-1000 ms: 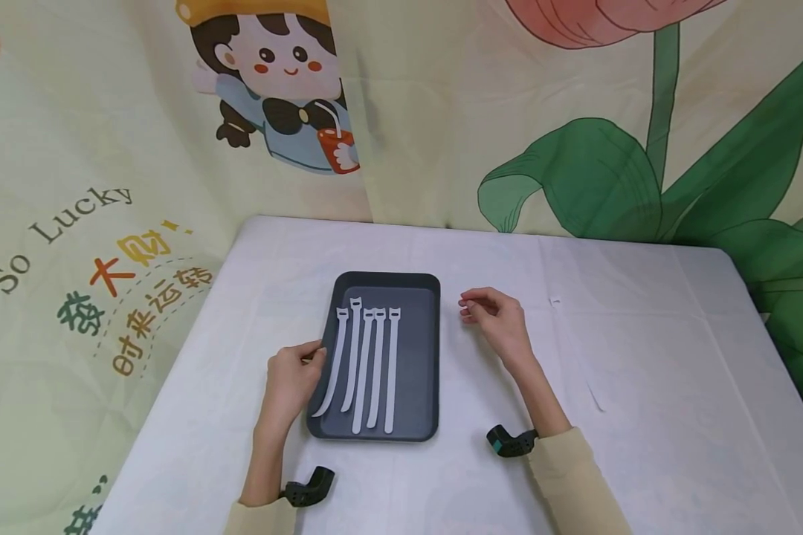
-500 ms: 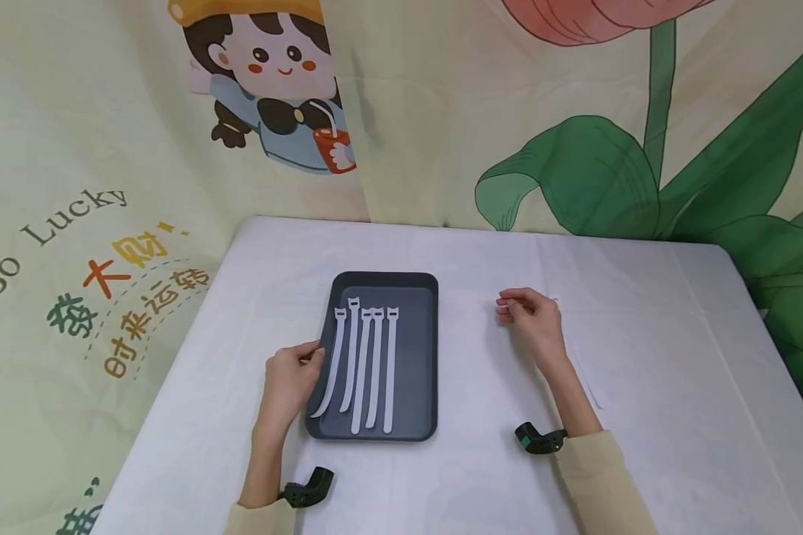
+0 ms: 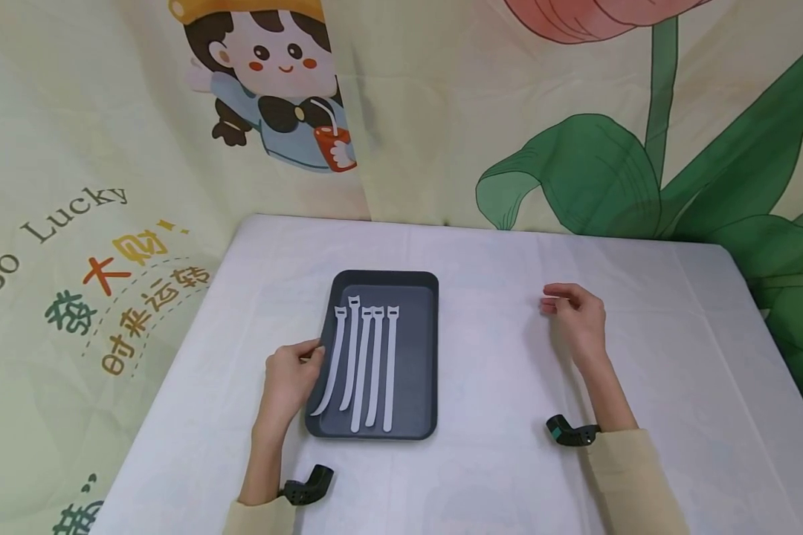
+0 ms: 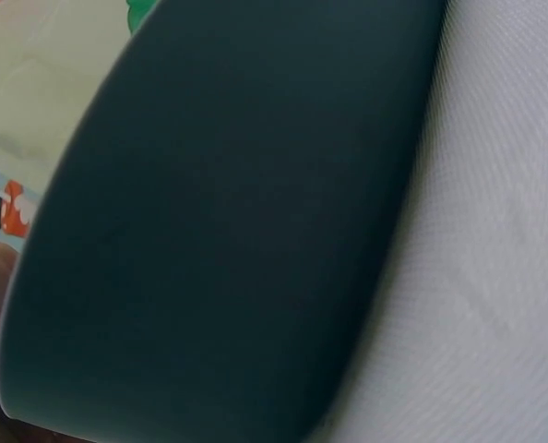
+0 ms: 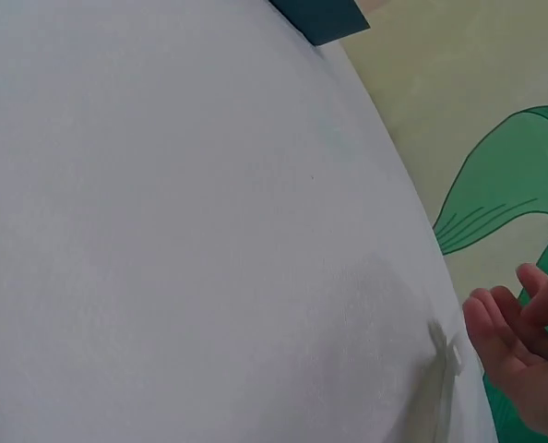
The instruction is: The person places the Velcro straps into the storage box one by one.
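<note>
- Printed cloth hangs behind a white-covered table (image 3: 495, 371) — a cartoon girl (image 3: 274, 82) on the left panel, a big green leaf (image 3: 575, 178) on the right one.
- Five white straps (image 3: 364, 364) lie side by side in a dark tray (image 3: 415, 357), long axes running from the near edge to the far edge, shaped heads at the far end. The leftmost one bows outward at its near tip; the others lie nearly straight.
- All five straps sit in the tray's left half; its right half shows bare floor.
- Left hand (image 3: 291, 379) rests at the tray's left rim, fingers curled, thumb and fingertips pinching that rim beside the bowed strap.
- Right hand (image 3: 575, 316) is over the cloth well to the right of the tray — fingers loosely bent, holding nothing. The right wrist view shows its fingertips (image 5: 495, 323) above a thin white strip (image 5: 445, 355) lying on the cloth; whether they touch it I cannot tell.
</note>
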The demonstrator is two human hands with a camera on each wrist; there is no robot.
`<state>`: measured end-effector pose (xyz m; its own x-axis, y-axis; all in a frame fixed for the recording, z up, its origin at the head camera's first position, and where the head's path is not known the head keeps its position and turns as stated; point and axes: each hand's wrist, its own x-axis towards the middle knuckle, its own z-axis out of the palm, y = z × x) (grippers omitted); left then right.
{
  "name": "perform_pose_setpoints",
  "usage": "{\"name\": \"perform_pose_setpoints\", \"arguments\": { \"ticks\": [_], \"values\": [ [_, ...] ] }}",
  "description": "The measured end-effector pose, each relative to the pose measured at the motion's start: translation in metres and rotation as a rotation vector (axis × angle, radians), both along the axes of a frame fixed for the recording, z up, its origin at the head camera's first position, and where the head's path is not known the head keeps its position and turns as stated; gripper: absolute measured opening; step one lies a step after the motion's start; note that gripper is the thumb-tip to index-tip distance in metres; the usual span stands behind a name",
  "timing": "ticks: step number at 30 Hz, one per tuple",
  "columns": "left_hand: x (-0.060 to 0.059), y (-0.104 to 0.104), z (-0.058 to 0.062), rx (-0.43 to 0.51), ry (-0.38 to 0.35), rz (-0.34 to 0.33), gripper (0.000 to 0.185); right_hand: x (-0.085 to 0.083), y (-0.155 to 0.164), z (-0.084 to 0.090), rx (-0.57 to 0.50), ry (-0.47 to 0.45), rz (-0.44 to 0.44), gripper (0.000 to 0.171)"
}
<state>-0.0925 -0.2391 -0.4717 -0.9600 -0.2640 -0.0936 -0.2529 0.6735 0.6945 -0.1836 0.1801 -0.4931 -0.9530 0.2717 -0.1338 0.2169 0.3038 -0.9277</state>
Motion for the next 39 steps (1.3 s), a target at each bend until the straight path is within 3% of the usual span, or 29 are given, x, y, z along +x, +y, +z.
{"name": "perform_pose_setpoints", "arguments": {
  "ticks": [7,14,27,39],
  "values": [
    [0.0,0.001,0.001,-0.001,-0.002,0.001,0.032,-0.005,0.015,0.002,0.013,-0.033,-0.086,0.036],
    [-0.001,0.001,0.0,0.007,-0.021,0.009,0.033,-0.012,0.02,-0.002,0.032,-0.061,-0.111,0.038],
    [0.0,0.001,0.001,0.003,-0.022,0.008,0.033,-0.019,0.019,-0.005,-0.018,-0.098,-0.104,0.034],
    [0.001,-0.002,0.001,-0.001,-0.023,0.008,0.033,-0.016,0.02,-0.01,0.057,-0.116,-0.02,0.031]
  ]
}}
